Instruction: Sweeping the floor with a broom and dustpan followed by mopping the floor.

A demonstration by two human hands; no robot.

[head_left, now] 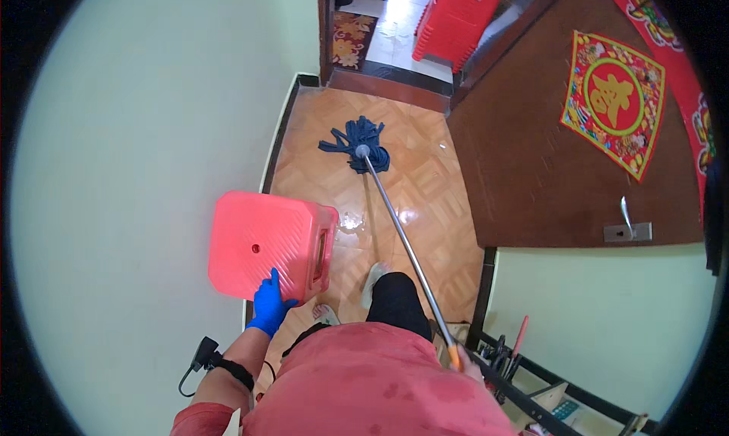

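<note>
My left hand [269, 306], in a blue glove, grips the near edge of a pink plastic stool [256, 225], with one finger stretched over the seat and the thumb at its side. The stool stands close to the left wall; whether its legs touch the floor is hidden. Low on the right, my bare right hand [470, 367] holds the orange end of a mop's metal handle [407, 245]; my shirt hides part of that hand. The dark blue mop head [360, 143] lies spread on the tiled floor [424, 174] ahead of my feet.
Wet patches shine on the floor beside the stool. A raised doorsill [390, 90] crosses the far end, with a red suitcase [455, 23] beyond it. The brown door [512, 151] stands open at right. Near my right hand is a rack [527, 402] of small items.
</note>
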